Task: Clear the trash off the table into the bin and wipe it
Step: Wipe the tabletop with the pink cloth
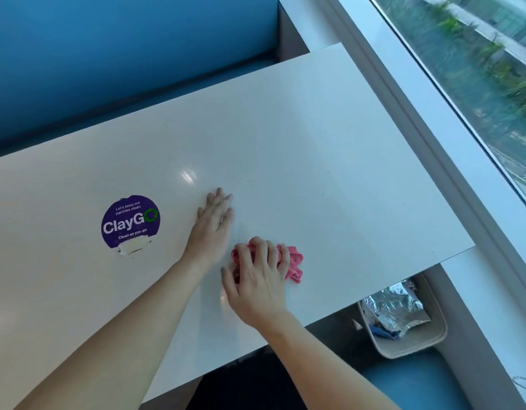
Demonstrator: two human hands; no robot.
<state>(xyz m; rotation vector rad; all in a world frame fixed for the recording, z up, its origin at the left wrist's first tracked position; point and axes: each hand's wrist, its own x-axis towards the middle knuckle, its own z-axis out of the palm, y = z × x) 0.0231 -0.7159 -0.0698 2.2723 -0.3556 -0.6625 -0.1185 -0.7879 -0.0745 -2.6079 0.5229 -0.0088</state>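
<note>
White table [315, 128]: right hand [257, 287] grips pink cloth [294, 261] near the edge.

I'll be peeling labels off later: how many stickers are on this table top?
1. A round purple sticker lies on the left part of the table, left of the left hand, its lower edge torn. The pink cloth under the right hand could hide another.

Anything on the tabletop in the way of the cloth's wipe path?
No loose item is visible. The right hand grips the pink cloth on the white table. Only the left hand, lying flat just up-left of the cloth, blocks a sweep that way. The ClayGo sticker further left lies flat.
</note>
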